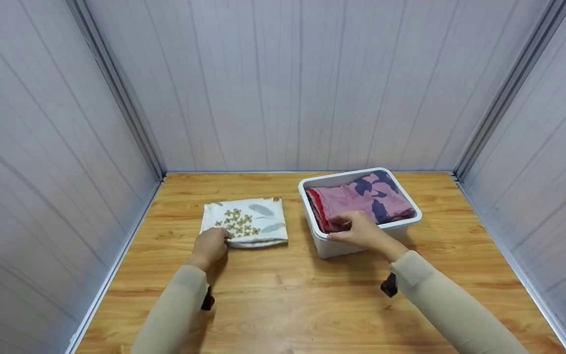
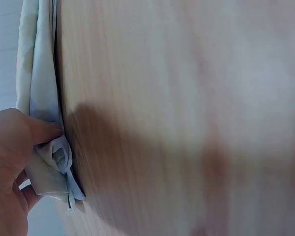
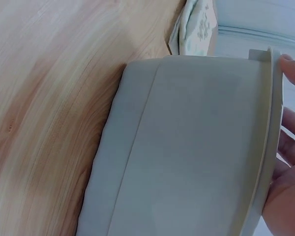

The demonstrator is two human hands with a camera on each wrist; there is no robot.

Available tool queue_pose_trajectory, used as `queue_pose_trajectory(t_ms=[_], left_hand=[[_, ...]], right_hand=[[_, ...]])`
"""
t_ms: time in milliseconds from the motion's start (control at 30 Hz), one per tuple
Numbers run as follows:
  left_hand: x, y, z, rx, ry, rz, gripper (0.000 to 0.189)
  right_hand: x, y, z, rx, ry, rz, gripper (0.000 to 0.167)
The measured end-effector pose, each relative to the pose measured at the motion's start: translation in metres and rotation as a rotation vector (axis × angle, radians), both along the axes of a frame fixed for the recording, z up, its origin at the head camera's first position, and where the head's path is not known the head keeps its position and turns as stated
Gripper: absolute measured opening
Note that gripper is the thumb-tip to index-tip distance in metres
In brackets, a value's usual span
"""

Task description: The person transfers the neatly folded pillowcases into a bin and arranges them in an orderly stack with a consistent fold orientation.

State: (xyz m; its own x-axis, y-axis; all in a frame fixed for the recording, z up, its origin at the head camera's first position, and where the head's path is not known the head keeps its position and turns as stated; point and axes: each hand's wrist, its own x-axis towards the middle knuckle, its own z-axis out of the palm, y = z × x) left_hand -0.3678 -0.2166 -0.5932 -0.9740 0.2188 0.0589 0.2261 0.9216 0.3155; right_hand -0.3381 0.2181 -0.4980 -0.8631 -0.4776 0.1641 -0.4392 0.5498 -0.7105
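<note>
A folded white cloth [image 1: 266, 221] with gold flowers and grey leaves lies on the table at left centre in the head view. My left hand [image 1: 210, 244] pinches its near left corner. In the left wrist view the thumb presses on the cloth's rolled edge [image 2: 45, 88], with fingers beneath. My right hand [image 1: 361, 231] is at the near left rim of a white plastic bin [image 1: 344, 249], its fingers loosely bent over the inside. The thumb [image 3: 291, 69] meets the rim in the right wrist view. Folded pink cloth with dark blue shapes [image 1: 354, 199] fills the bin.
Red and dark folded fabric edges [image 1: 318, 209] show along the bin's left inside. The wooden table [image 1: 283, 300] is bounded by pale panels [image 1: 283, 98] at the back and both sides, with metal strips along the corners.
</note>
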Motion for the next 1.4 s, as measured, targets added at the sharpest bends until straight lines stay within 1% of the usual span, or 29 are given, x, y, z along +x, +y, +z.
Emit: queue_pose_trajectory(t_ms=[133, 267, 433, 567, 633, 767, 867, 1000, 1067, 1133, 1200, 1267, 1300, 1400], left_hand=[[0.01, -0.004, 0.001, 0.026, 0.005, -0.04, 0.039], [0.018, -0.01, 0.001, 0.065, 0.01, -0.074, 0.038], [0.027, -0.017, -0.002, 0.141, -0.017, -0.096, 0.036], [0.033, -0.022, -0.003, 0.213, -0.038, -0.123, 0.035], [0.037, -0.024, -0.002, 0.235, -0.054, -0.148, 0.032], [0.044, -0.028, 0.0, 0.259, -0.098, -0.2, 0.024], [0.049, -0.028, 0.003, 0.276, -0.138, -0.217, 0.023], [0.052, -0.029, 0.009, 0.271, -0.174, -0.242, 0.02], [0.053, -0.03, 0.014, 0.281, -0.2, -0.254, 0.015], [0.053, -0.032, 0.019, 0.306, -0.247, -0.247, 0.015], [0.053, -0.035, 0.023, 0.343, -0.282, -0.224, 0.024], [0.051, -0.037, 0.026, 0.375, -0.274, -0.203, 0.033], [0.051, -0.039, 0.027, 0.389, -0.266, -0.175, 0.035], [0.049, -0.042, 0.028, 0.417, -0.199, -0.092, 0.039]], right_hand=[[0.001, -0.003, 0.005, -0.024, 0.018, -0.023, 0.049], [0.004, -0.012, 0.013, -0.059, 0.067, -0.036, 0.051], [0.011, -0.03, 0.019, -0.132, 0.136, 0.021, 0.05], [0.019, -0.046, 0.02, -0.173, 0.16, 0.077, 0.049], [0.023, -0.054, 0.02, -0.188, 0.157, 0.099, 0.049], [0.031, -0.069, 0.017, -0.208, 0.117, 0.132, 0.052], [0.037, -0.078, 0.013, -0.204, 0.09, 0.145, 0.054], [0.041, -0.088, 0.002, -0.181, 0.05, 0.156, 0.057], [0.042, -0.093, -0.005, -0.175, 0.023, 0.163, 0.058], [0.042, -0.096, -0.012, -0.175, -0.016, 0.162, 0.06], [0.041, -0.1, -0.02, -0.178, -0.053, 0.153, 0.064], [0.04, -0.102, -0.026, -0.191, -0.101, 0.138, 0.068], [0.039, -0.104, -0.029, -0.194, -0.122, 0.13, 0.071], [0.037, -0.107, -0.038, -0.197, -0.17, 0.106, 0.077]])
